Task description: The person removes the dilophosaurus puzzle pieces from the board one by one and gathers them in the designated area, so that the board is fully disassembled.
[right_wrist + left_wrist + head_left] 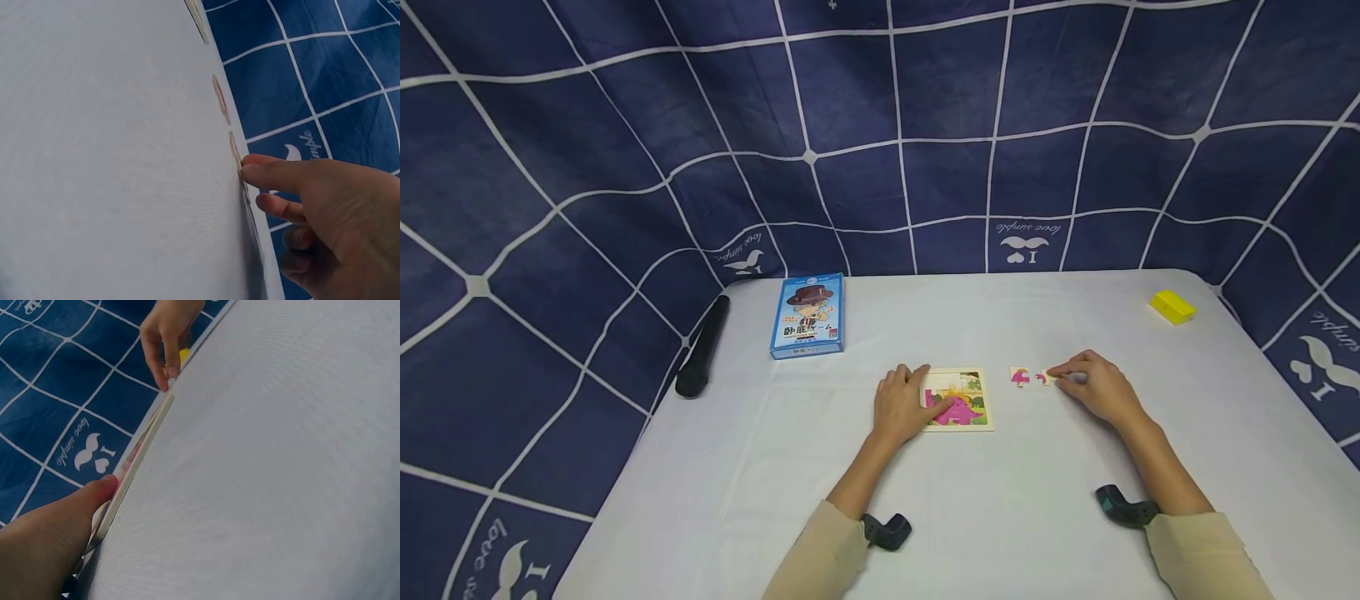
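Puzzle board (966, 427): is lying at the blue box (807, 317)'s near right.
Left hand (898, 407): is resting on the board, thumb spreading from forefinger.
Right hand (1099, 387): is pinching a loose piece (1047, 379) farther right of the box.

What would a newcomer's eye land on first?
Probably the bright pink dinosaur puzzle mid-table, with the left hand resting on its left side. Next, two loose pieces just right of it, the outer one at the right hand's fingertips. Then the yellow block, near the table's far right corner.
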